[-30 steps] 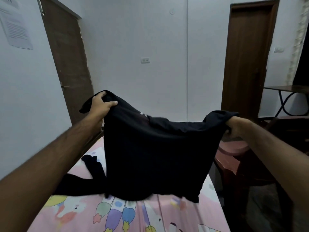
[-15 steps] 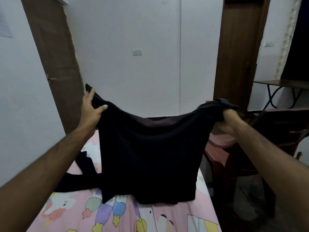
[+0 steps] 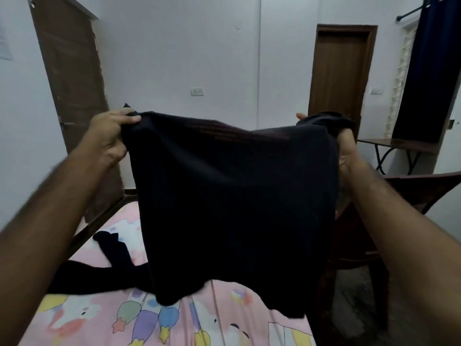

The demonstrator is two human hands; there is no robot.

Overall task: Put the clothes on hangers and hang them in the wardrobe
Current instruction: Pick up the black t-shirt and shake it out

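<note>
A black garment (image 3: 234,206) hangs spread out in front of me above the bed. My left hand (image 3: 109,136) grips its upper left corner, fingers curled over the cloth. My right hand (image 3: 346,151) grips the bunched upper right corner. The lower hem dangles just above the sheet. Another dark piece of clothing (image 3: 109,260) lies on the bed at the left, partly hidden behind the held garment. No hanger shows in this view.
The bed (image 3: 204,320) has a pink cartoon-print sheet. A dark red plastic chair (image 3: 409,191) stands right of the bed. Brown doors stand at the left (image 3: 72,96) and back right (image 3: 341,76). A small table (image 3: 399,143) and dark curtain (image 3: 429,71) are at the far right.
Both hands have lifted the garment higher and pulled it wider and flatter. The view has tilted up a little, showing more of the walls.
</note>
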